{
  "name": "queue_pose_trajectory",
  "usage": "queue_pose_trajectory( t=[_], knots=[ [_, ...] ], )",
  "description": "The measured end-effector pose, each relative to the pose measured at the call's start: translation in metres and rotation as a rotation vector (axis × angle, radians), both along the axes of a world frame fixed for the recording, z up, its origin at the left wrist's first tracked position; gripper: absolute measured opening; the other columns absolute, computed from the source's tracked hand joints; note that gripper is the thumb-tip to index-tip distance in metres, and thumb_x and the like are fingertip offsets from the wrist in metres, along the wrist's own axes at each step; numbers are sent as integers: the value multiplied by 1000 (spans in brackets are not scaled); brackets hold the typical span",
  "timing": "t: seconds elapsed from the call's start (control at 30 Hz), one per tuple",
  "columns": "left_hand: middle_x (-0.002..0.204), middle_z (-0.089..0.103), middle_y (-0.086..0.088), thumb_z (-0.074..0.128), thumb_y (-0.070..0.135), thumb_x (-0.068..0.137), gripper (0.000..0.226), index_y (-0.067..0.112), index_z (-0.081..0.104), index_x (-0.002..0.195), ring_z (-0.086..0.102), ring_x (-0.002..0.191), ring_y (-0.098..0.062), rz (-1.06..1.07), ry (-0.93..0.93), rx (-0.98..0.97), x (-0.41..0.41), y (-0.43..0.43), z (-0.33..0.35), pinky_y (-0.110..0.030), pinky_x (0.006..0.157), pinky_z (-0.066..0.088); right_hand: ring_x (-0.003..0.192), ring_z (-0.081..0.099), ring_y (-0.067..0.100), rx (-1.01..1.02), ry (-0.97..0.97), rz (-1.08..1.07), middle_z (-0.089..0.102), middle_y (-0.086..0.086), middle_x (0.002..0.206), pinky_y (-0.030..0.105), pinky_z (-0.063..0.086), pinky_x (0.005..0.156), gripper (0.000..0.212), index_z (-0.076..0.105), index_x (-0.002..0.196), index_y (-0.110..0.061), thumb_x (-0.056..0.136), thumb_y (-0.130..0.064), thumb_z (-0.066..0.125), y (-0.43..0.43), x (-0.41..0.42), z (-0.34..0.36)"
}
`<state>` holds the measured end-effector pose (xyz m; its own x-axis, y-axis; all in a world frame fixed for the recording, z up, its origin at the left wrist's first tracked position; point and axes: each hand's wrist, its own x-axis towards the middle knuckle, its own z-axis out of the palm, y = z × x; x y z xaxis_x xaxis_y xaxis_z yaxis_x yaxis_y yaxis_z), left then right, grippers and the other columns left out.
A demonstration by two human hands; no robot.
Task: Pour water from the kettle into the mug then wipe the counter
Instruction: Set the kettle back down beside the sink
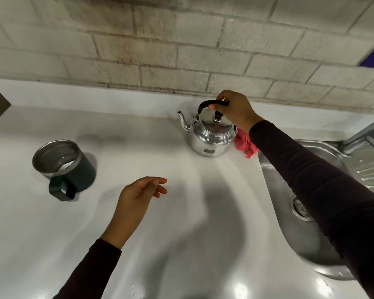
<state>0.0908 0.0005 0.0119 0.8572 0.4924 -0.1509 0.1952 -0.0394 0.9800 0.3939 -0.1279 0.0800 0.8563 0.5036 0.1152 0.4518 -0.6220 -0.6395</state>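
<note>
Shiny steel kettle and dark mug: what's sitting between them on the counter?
Nothing: the head view shows bare white counter between the steel kettle and the dark mug.

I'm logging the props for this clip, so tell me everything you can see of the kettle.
The kettle is a small, shiny, silver-coloured metal pot with a domed lid, a dark knob on top, a thin curved spout pointing left and a black arched handle standing up. A small dark label sits low on its body. It stands upright on the white counter near the brick wall, left of the sink. The right hand is closed on its handle. A pink cloth lies right beside it; contact is unclear.
</note>
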Motion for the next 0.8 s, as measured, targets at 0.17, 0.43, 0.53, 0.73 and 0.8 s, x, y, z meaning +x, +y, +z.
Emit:
queue_pose_trajectory(
  t=[0.17,0.43,0.53,0.73,0.8],
  knots=[
    [75,75,11,47,13,94,28,23,72,87,65,68,-2,12,-8,-5,6,-1,-3,-8,68,50,64,51,8,36,14,26,52,-13,66,13,35,56,21,63,87,-7,79,-23,73,-3,12,-12],
    [71,74,14,48,13,94,28,24,72,85,64,65,0,-7,41,4,7,-9,-6,-8,67,50,86,55,23,58,-131,31,62,6,86,33,43,78,17,65,85,-9,79,-23,71,-15,-13,-42],
    [73,74,14,48,15,94,29,28,72,84,64,67,-1,-24,66,15,5,-12,-6,-13,69,50,106,56,29,152,-113,67,62,16,109,44,46,95,17,69,92,0,79,-10,71,-23,-25,-57],
    [73,74,14,48,17,94,30,32,72,83,63,67,0,-49,88,23,2,-15,-6,-25,76,49,142,25,26,107,-128,178,24,21,155,21,13,119,29,67,115,-5,88,2,58,-43,-45,-89],
    [72,74,14,48,17,94,31,33,72,83,63,68,-1,-53,90,27,2,-14,-5,-28,79,49,144,20,25,119,-186,129,18,19,157,27,6,119,37,58,127,-9,91,-4,54,-47,-42,-89]
  ],
)
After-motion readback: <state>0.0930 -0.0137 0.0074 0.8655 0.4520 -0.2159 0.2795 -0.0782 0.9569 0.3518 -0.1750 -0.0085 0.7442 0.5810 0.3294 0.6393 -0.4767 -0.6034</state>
